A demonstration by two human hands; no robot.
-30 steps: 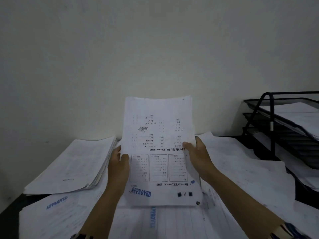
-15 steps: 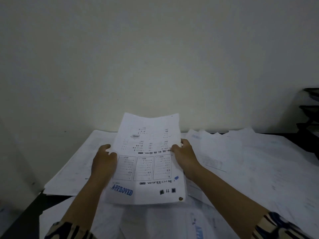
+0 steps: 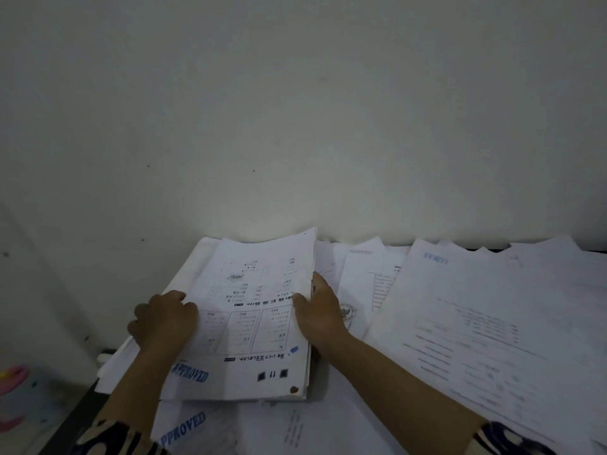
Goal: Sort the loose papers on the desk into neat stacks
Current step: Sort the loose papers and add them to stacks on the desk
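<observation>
A printed sheet (image 3: 256, 323) with three boxed tables and a blue "APPROVED" stamp lies on top of a thick paper stack (image 3: 197, 267) at the left of the desk, against the wall. My left hand (image 3: 164, 323) holds its left edge, fingers curled over the paper. My right hand (image 3: 320, 313) grips its right edge, thumb on top and fingers along the stack's side. Loose papers (image 3: 476, 323) cover the desk to the right, overlapping at odd angles. More stamped sheets (image 3: 184, 428) lie in front of the stack.
The plain wall (image 3: 295, 110) stands right behind the desk. The dark desk edge (image 3: 75, 418) shows at the lower left. Beyond it a pink and pale object (image 3: 16, 399) sits low at the left border.
Both hands have brought the stamped sheet down and to the left, from upright in the air onto the left stack. The view has turned left, so the black wire trays are out of sight.
</observation>
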